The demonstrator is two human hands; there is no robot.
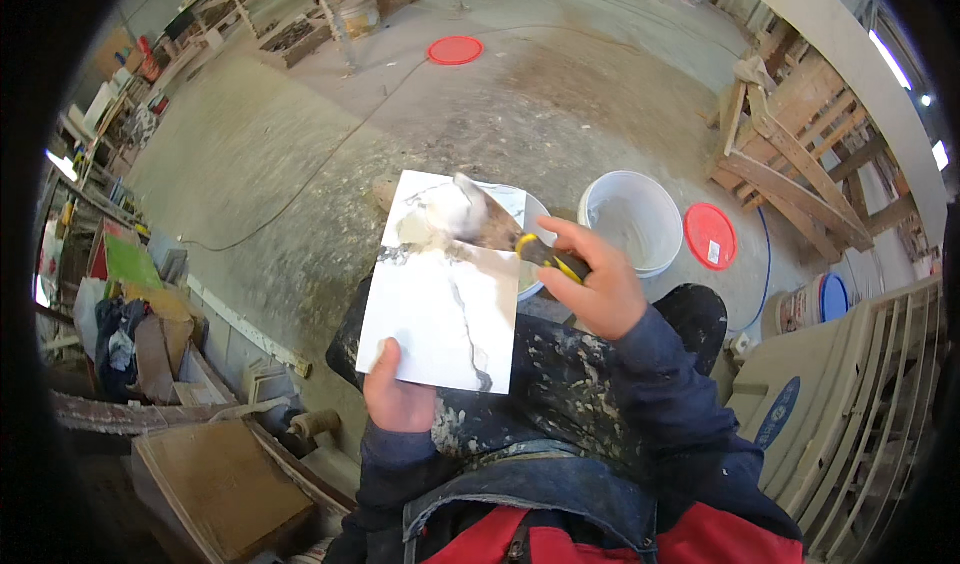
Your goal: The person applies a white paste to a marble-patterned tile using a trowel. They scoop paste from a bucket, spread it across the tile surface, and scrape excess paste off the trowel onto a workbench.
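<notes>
My left hand [400, 394] grips the lower left edge of a white rectangular tile [420, 314] with grey marble-like veins, thumb on top. The tile is held up over my lap. In my closed right hand [603, 282] is a putty knife [497, 226] with a black and yellow handle. Its broad blade lies over the upper part of the tile, smeared by motion, with whitish paste on it. Around the blade, a beige patch of paste [420, 230] shows on the tile. Whether the blade touches the tile I cannot tell.
A white bucket [672, 232] stands ahead on the right, with a red lid [710, 236] beside it. Another pale bucket [537, 212] is partly hidden behind the tile. Farther off lie a red lid [455, 50] and a cable. Wooden frames [800, 184] stand right; cardboard [225, 484] lies left.
</notes>
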